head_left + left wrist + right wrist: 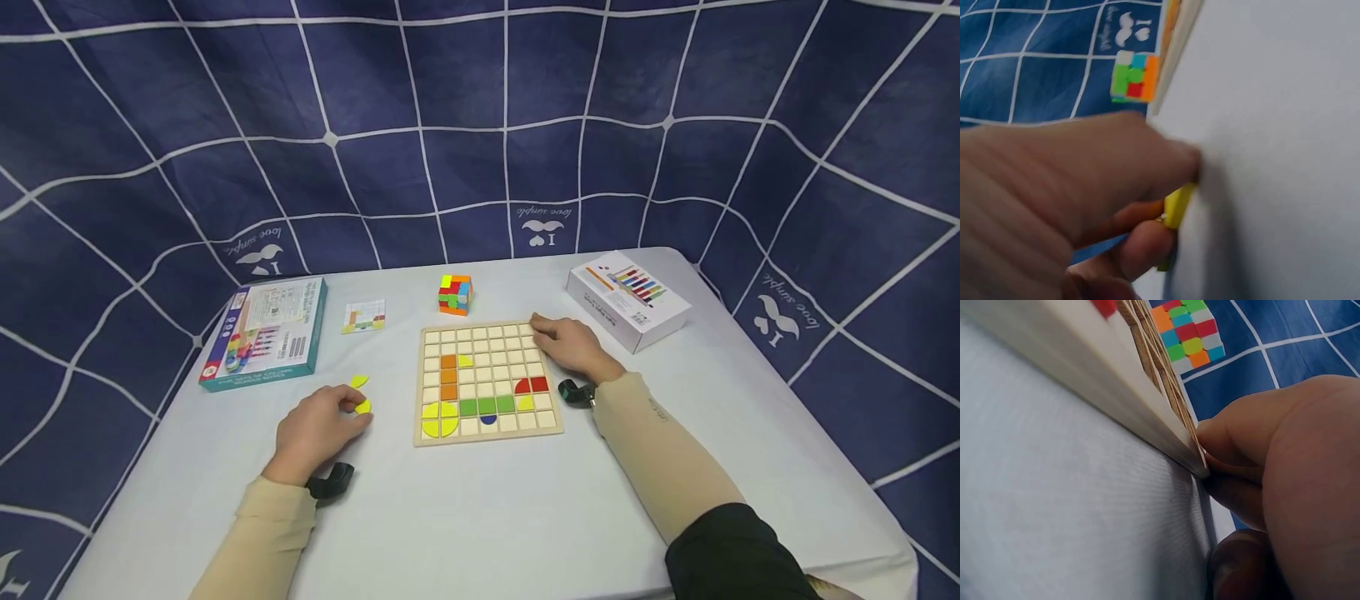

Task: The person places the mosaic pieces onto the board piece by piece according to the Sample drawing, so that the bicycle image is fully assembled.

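Note:
My left hand (318, 427) is at the left of the table, thumb and fingers pinching a yellow puzzle tile (1179, 205) with a curved edge. Just beyond its fingers lies another yellow tile (359, 381). A wooden grid board (491, 441) lies flat in the middle, with orange (448, 377), green, red, blue and yellow tiles in some of its squares. At the board's far right corner, my right hand (573, 346) grips the edge with thumb and fingers. The right wrist view shows the fingers (1235, 434) against that corner; the fingertips are partly hidden.
Behind the board stands a colourful puzzle cube (454, 295). A small pattern card (364, 317) lies to its left, near a flat teal-edged box (266, 329). At the back right is a white box (630, 296). Blue grid cloth (465, 167) hangs around the table.

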A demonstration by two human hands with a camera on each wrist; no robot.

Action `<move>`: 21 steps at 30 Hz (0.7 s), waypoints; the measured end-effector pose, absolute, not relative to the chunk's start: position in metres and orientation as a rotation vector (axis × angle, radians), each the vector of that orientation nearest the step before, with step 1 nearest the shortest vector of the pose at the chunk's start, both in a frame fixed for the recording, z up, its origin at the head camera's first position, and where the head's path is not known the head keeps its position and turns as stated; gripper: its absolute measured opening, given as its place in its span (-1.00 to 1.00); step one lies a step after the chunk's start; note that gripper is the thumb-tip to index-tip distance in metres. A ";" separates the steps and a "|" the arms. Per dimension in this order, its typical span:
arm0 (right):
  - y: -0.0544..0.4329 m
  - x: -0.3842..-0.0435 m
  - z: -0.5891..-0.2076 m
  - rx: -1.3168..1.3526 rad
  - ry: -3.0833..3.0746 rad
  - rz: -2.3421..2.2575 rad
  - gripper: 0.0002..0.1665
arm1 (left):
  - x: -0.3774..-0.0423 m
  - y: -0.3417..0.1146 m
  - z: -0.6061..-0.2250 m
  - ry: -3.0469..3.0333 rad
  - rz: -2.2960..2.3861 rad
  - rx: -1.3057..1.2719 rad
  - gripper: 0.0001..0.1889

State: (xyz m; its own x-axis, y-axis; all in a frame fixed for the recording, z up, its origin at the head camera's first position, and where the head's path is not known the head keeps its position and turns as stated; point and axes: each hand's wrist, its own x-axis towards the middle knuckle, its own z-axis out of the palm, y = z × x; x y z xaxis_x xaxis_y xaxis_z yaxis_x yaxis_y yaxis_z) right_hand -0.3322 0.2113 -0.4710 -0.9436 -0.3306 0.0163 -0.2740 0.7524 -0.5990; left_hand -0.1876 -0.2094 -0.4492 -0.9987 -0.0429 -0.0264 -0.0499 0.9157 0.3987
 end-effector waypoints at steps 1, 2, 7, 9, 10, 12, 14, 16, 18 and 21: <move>0.211 -0.332 -0.471 -0.493 2.858 -0.953 -0.41 | -0.188 -0.208 -0.450 3.067 0.643 -0.068 -0.66; 0.211 -0.332 -0.471 -0.492 2.860 -0.949 -0.41 | -0.188 -0.206 -0.451 3.075 0.650 -0.063 -0.66; 0.211 -0.333 -0.471 -0.502 2.867 -0.939 -0.41 | -0.189 -0.200 -0.453 3.101 0.655 -0.050 -0.64; 0.211 -0.333 -0.470 -0.506 2.865 -0.945 -0.41 | -0.189 -0.199 -0.454 3.103 0.653 -0.035 -0.62; 0.211 -0.333 -0.470 -0.507 2.865 -0.948 -0.41 | -0.189 -0.198 -0.455 3.103 0.655 -0.026 -0.62; 0.211 -0.333 -0.469 -0.510 2.864 -0.954 -0.41 | -0.189 -0.197 -0.456 3.103 0.653 -0.002 -0.61; 0.211 -0.332 -0.468 -0.518 2.865 -0.950 -0.41 | -0.188 -0.197 -0.457 3.100 0.649 0.019 -0.60; 0.211 -0.332 -0.468 -0.524 2.866 -0.948 -0.41 | -0.188 -0.197 -0.457 3.096 0.655 0.036 -0.59; 0.210 -0.333 -0.469 -0.522 2.866 -0.947 -0.41 | -0.187 -0.199 -0.457 3.091 0.668 0.056 -0.61; 0.210 -0.333 -0.470 -0.511 2.866 -0.949 -0.41 | -0.186 -0.201 -0.457 3.074 0.700 0.083 -0.62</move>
State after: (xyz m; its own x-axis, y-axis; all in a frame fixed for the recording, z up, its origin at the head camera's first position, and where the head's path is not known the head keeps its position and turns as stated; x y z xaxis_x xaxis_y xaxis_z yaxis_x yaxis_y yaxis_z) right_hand -0.3330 0.2103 -0.4702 -0.9412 -0.3367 0.0285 -0.2872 0.7526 -0.5925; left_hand -0.1865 -0.2009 -0.4565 -0.9985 0.0488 0.0238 0.0543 0.9001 0.4323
